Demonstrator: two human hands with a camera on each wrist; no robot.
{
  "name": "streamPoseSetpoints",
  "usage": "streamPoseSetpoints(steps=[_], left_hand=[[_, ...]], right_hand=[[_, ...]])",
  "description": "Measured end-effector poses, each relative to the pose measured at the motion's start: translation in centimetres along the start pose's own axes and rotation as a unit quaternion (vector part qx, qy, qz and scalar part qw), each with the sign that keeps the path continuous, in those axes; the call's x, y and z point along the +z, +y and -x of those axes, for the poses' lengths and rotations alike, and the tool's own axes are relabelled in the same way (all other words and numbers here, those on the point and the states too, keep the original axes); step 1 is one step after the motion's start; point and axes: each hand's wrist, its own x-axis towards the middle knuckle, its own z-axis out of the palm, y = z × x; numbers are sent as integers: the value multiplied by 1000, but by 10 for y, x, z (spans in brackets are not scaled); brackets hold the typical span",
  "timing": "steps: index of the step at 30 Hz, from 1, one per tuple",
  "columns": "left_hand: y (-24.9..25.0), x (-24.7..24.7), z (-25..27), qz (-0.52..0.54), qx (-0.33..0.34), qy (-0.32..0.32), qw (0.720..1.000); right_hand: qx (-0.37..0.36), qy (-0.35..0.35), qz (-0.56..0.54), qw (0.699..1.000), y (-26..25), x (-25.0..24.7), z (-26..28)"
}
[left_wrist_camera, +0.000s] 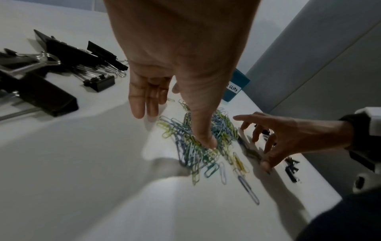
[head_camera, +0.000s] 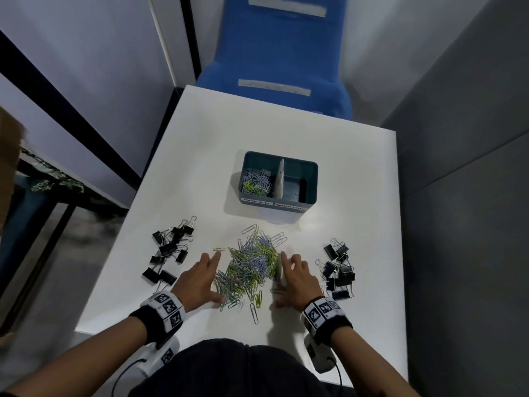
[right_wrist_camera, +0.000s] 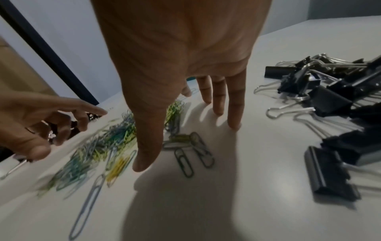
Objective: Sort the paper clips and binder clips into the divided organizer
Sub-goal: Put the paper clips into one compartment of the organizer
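Note:
A heap of coloured paper clips (head_camera: pixel 252 265) (left_wrist_camera: pixel 206 138) (right_wrist_camera: pixel 98 146) lies on the white table (head_camera: pixel 329 156), between my two hands. My left hand (head_camera: pixel 200 277) (left_wrist_camera: pixel 171 104) rests at the heap's left side, fingers straight and spread, thumb on the clips. At the right side my right hand (head_camera: pixel 294 277) (right_wrist_camera: pixel 185 114) stands open, fingertips on the table. The teal divided organizer (head_camera: pixel 279 179) sits farther back; its left compartment holds paper clips and nothing shows in the right one. Black binder clips lie in a left pile (head_camera: pixel 169 250) (left_wrist_camera: pixel 51 76) and a right pile (head_camera: pixel 339 270) (right_wrist_camera: pixel 329 101).
A blue chair (head_camera: pixel 283 53) stands beyond the table's far edge. Grey walls close in on both sides. A dark frame with a plant (head_camera: pixel 54 179) stands at the left. Bare tabletop surrounds the organizer.

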Motion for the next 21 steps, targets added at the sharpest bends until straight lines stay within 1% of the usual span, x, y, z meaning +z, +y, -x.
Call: streamPoseSetpoints(steps=[2, 4, 7, 10, 13, 14, 16, 18, 20, 21], left_hand=[[-4, 7, 1, -4, 5, -28, 1000], [-1, 12, -2, 15, 27, -42, 999], [10, 16, -11, 45, 66, -25, 996], [17, 19, -24, 97, 77, 4, 992], [18, 13, -27, 172, 78, 4, 982], [18, 9, -25, 179, 79, 8, 981], [15, 3, -17, 131, 79, 31, 988], [11, -1, -9, 44, 85, 42, 995], [8, -1, -5, -29, 85, 11, 996], [8, 1, -4, -53, 82, -11, 995]], right_hand=[[-13, 11, 21, 1000, -4, 6, -1], [-21, 15, 28, 999, -12, 9, -2], [-17, 32, 11, 999, -24, 13, -4], [-7, 60, -38, 997, -30, 12, -5], [-14, 72, -128, 989, -24, 8, -4], [-18, 79, -135, 987, -21, 7, -1], [-37, 99, -88, 991, -15, 9, 5], [-103, 92, -19, 990, -12, 13, 14], [-176, 55, 32, 982, -16, 20, 20], [-198, 40, 48, 978, -21, 23, 22]])
